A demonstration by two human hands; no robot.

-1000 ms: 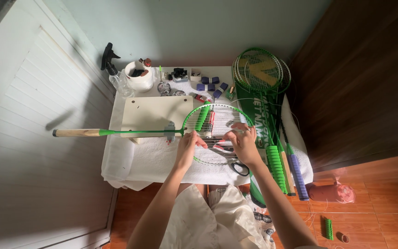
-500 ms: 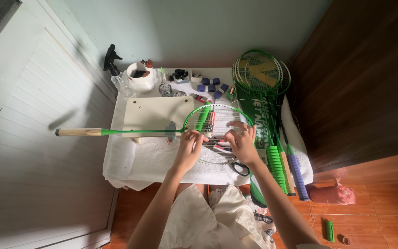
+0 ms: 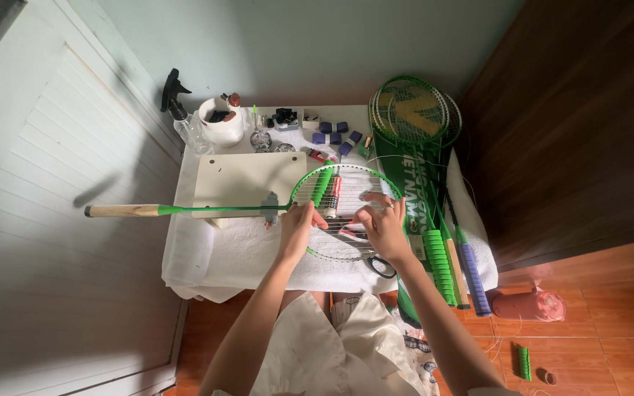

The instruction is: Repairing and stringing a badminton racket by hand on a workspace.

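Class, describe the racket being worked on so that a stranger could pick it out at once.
On the white-towelled table, find both hands. They rest on the green badminton racket lying crosswise. Unlike the rackets stacked at the right, its bare wooden handle overhangs the table's left edge.

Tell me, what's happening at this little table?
A person seated at a towel-covered table has both hands on the strings of a green racket lying across it, handle sticking out to the left. The left hand and right hand pinch at the strings. More rackets lie to the right, with scissors near the right wrist.
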